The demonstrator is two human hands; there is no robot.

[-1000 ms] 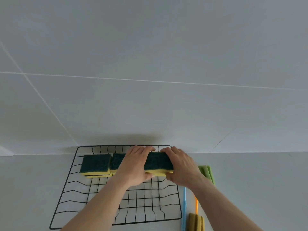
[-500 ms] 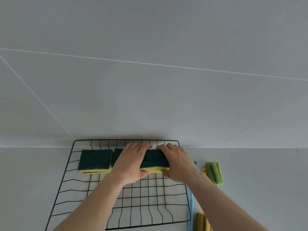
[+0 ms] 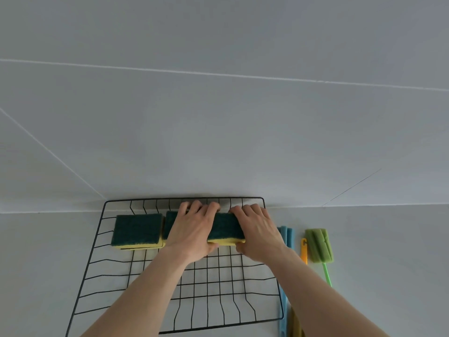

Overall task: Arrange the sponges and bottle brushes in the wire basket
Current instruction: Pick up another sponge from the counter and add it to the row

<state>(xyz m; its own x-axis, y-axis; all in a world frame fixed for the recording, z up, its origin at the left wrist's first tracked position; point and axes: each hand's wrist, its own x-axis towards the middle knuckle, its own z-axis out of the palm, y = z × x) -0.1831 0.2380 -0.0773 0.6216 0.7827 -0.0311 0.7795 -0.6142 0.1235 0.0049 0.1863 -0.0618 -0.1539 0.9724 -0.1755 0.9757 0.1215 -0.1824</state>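
A black wire basket [image 3: 97, 242] lies on the white counter against the wall. Along its far side sit green-topped yellow sponges in a row: one at the left [image 3: 137, 231], a middle one [image 3: 170, 223] mostly under my left hand, and a right one [image 3: 226, 229]. My left hand [image 3: 194, 232] and my right hand [image 3: 258, 233] grip the right sponge from both ends, fingers curled over its far edge. Right of the basket lie bottle brushes: a blue one [image 3: 286, 235], a green-headed one [image 3: 318, 245] and an orange handle [image 3: 303, 250].
A white tiled wall [image 3: 218, 117] rises directly behind the basket. The basket's near half [image 3: 213, 288] holds nothing. A yellowish brush head [image 3: 297, 324] shows at the bottom edge, beside my right forearm.
The view has tilted, so the basket and brushes show more fully. My hands have lowered the right sponge into line with the others at the basket's far side.
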